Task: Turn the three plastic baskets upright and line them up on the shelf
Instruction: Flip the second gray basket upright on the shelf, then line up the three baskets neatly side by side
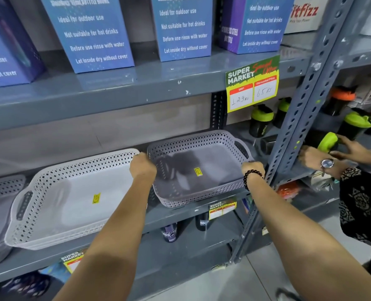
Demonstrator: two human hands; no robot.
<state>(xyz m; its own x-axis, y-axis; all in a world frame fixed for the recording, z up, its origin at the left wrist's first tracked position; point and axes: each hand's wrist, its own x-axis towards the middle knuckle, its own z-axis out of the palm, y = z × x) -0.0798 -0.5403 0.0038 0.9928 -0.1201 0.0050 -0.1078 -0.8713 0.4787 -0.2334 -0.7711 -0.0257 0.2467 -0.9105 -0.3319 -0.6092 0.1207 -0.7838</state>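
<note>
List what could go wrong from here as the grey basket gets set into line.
1. The grey basket, held at both side rims by the left hand and right hand, overhangs the shelf edge; released early, it might tip off.
2. Pushed left, it could knock the white basket askew.

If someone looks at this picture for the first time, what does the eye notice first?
Two bare hands, left hand and right hand, grip the side rims of the grey basket, upright on the middle shelf. Left of it sits a white basket; above hangs a yellow price sign.
</note>
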